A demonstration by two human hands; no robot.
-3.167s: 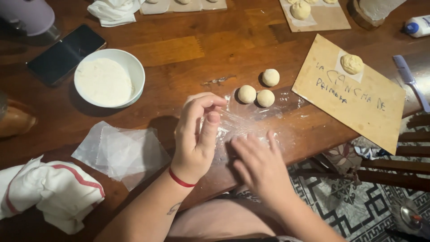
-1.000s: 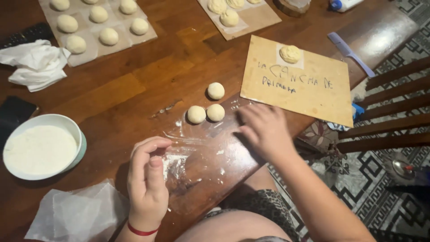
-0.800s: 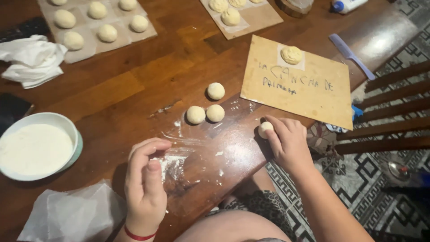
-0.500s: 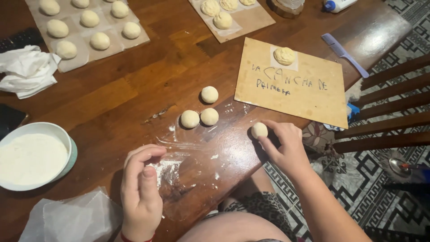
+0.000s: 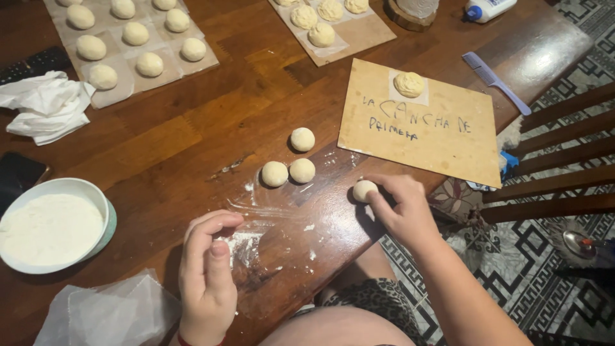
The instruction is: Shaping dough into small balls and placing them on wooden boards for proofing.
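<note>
Resting near the counter's (image 5: 160, 147) front edge, your left hand (image 5: 206, 275) has its fingers (image 5: 218, 247) curled in narrow, thumb against fingertips; can't tell if anything is pinched there. It sits just beside a floury smear (image 5: 246, 243) on the wood. Crumpled clear plastic (image 5: 109, 314) lies at its left, and a white bowl of flour (image 5: 51, 224) past that. Your right hand (image 5: 400, 208) has its fingers closed on a dough ball (image 5: 364, 189) that touches the counter, just below the cardboard sheet (image 5: 423, 125). Farther in, three dough balls (image 5: 291, 163) sit in a cluster, two touching, one apart. The cardboard carries one flattened dough piece (image 5: 409, 84) on a paper square. A blue comb (image 5: 496, 80) lies to its right. At the far edge: a paper sheet with dough balls (image 5: 138, 41), white cloth (image 5: 48, 106), and another sheet with rougher dough pieces (image 5: 320, 19).
</note>
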